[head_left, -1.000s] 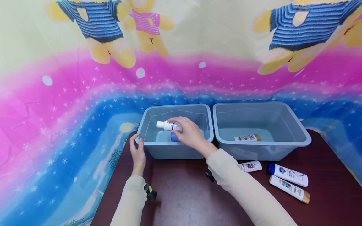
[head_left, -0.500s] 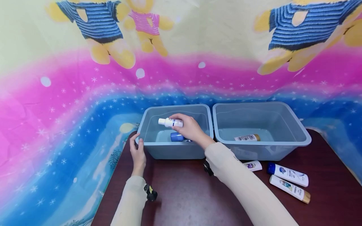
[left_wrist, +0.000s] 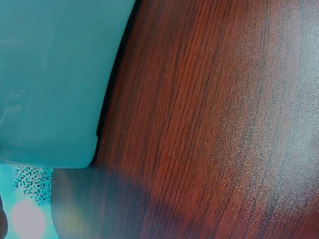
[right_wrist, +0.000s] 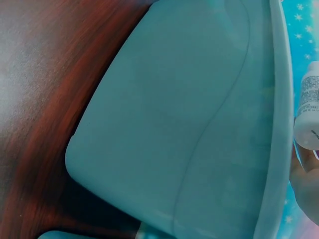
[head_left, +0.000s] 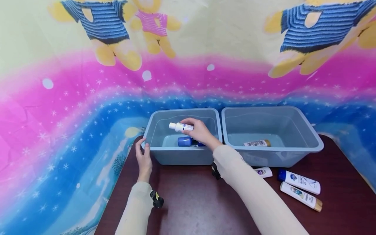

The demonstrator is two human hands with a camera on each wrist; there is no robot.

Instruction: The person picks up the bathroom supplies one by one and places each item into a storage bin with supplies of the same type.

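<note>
In the head view my right hand (head_left: 200,132) pinches a small white bottle (head_left: 184,127) with a white cap, held on its side above the left grey-blue bin (head_left: 182,158). The right wrist view shows the bottle (right_wrist: 310,107) upside of the bin's rim, with part of my right hand (right_wrist: 306,189) under its base. Inside that bin lies a blue-capped bottle (head_left: 184,141), partly hidden by my right hand and the front wall. My left hand (head_left: 143,160) grips the bin's front left corner, thumb and fingers about the rim.
A second grey-blue bin (head_left: 305,149) stands at the right, holding a white bottle with a gold cap (head_left: 255,143). On the dark wooden table (head_left: 188,202) lie a blue-capped white bottle (head_left: 302,182), a gold-capped one (head_left: 301,196) and another white bottle (head_left: 264,172), half behind my right sleeve.
My right hand has moved slightly right and up with the small white bottle, uncovering more of the blue-capped bottle in the left bin. My left hand stays at the corner.
</note>
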